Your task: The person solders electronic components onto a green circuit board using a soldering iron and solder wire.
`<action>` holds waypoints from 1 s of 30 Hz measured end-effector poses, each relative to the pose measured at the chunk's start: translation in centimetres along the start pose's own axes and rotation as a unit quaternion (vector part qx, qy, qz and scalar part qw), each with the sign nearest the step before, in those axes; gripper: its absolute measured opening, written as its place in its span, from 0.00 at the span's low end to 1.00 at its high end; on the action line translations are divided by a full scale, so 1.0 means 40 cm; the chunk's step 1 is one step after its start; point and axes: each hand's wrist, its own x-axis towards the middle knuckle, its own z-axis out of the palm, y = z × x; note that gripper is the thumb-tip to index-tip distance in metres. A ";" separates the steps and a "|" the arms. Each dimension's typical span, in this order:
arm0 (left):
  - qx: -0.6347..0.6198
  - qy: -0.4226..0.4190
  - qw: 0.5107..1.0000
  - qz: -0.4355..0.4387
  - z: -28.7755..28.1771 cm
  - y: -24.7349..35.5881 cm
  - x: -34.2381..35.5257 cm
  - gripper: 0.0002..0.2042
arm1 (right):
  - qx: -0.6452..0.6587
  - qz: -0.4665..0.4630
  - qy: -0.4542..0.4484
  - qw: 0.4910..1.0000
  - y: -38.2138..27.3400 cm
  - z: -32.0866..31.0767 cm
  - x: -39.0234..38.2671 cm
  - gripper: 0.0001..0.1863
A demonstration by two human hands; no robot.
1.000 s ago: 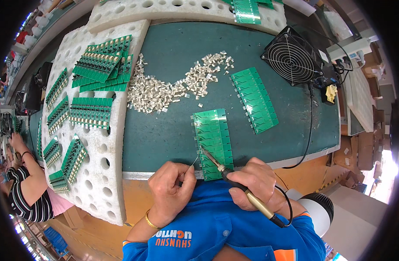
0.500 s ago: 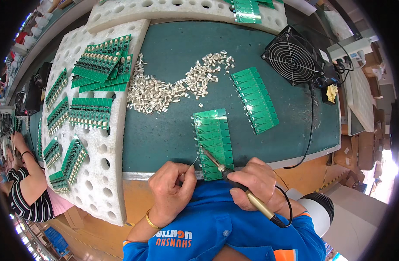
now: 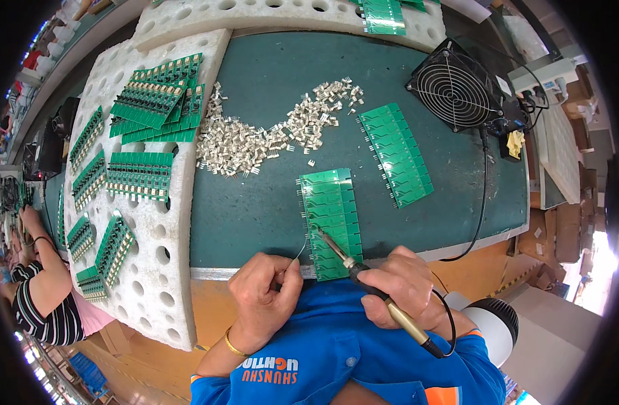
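Note:
A green circuit board panel (image 3: 333, 209) lies on the dark green mat, its near end at the table edge. My right hand (image 3: 399, 287) grips a soldering iron (image 3: 405, 320), whose tip rests at or just above the panel's left side. Pinched in my left hand (image 3: 265, 287) is a thin solder wire (image 3: 302, 247), its end reaching toward the same left edge, close to the iron tip. A second green panel (image 3: 396, 155) lies farther right, apart from the first. Small white pin connectors (image 3: 245, 145) form a loose heap beyond the panels.
At left, a white foam board (image 3: 141, 270) with holes bears several populated circuit boards (image 3: 154, 101). Another foam strip (image 3: 289, 19) runs along the back. A black fan (image 3: 454, 88) stands at the far right, its cable (image 3: 485, 196) trailing down. A co-worker's arm (image 3: 46, 270) shows at far left.
The soldering iron's tip has shifted slightly to the right, and my right hand with it. My left hand has drawn back a little, and the wire's end is more bent.

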 end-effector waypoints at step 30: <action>-0.011 -0.003 1.000 -0.008 0.003 0.004 -0.009 0.06 | 0.032 0.009 0.015 0.999 0.005 0.007 -0.007 0.13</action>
